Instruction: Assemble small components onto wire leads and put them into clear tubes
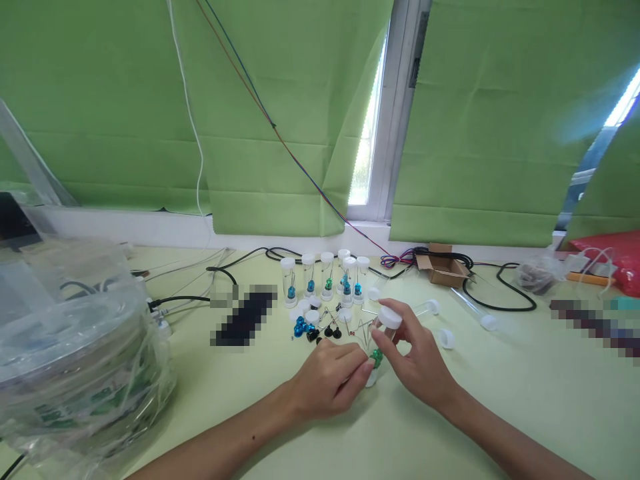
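Between my hands stands a slightly tilted clear tube with a white cap [390, 317] on its upper end and green metallic parts [377, 358] showing low inside it. My right hand [420, 363] grips the tube's upper part just below the cap, thumb and fingers wrapped round it. At the lower end, my left hand [327, 379] is closed, with its thumb and fingertips against the tube near the green parts. Beyond my left hand lie loose blue metallic parts [303, 327], black knob-like pieces [333, 331] and thin bent metal rods [327, 315].
Several capped tubes [327, 275] holding blue or green parts stand upright behind. Uncapped clear tubes [473, 308] and a loose white cap [447, 339] lie to the right. An open cardboard box [444, 267] and black cables [525, 309] sit at the back. A plastic-wrapped reel [85, 373] fills the left.
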`<state>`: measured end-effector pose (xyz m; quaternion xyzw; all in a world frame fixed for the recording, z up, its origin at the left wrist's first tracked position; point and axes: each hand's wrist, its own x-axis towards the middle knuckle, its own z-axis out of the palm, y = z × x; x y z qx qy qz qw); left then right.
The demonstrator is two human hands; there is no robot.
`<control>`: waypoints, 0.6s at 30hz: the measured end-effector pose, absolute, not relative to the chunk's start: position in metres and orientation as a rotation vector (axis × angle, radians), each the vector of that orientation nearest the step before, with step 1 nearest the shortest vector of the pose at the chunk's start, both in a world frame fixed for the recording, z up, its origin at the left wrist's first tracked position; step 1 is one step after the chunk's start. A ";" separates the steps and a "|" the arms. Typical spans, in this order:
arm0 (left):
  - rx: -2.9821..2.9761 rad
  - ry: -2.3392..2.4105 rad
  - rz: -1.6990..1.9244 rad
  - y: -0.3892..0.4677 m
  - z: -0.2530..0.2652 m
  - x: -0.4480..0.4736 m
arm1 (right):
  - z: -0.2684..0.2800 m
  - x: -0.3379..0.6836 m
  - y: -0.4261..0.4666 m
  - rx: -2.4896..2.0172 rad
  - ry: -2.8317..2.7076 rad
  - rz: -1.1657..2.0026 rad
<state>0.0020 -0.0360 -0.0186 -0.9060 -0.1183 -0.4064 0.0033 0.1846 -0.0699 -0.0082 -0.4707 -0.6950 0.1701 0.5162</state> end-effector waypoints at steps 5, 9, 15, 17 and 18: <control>-2.845 -0.309 -1.156 -0.038 -0.023 0.003 | -0.005 0.190 -0.059 -1.156 -1.547 0.477; -2.854 -0.319 -1.089 -0.040 -0.023 0.003 | 0.001 0.197 -0.053 -1.130 -1.476 0.520; -2.853 -0.343 -1.023 -0.044 -0.022 0.004 | 0.029 0.209 -0.056 -1.245 -1.625 0.275; -2.852 -0.357 -0.996 -0.044 -0.023 0.004 | 0.039 0.212 -0.053 -1.306 -1.709 0.172; -2.856 -0.360 -0.984 -0.044 -0.023 0.005 | 0.044 0.213 -0.050 -1.332 -1.736 0.113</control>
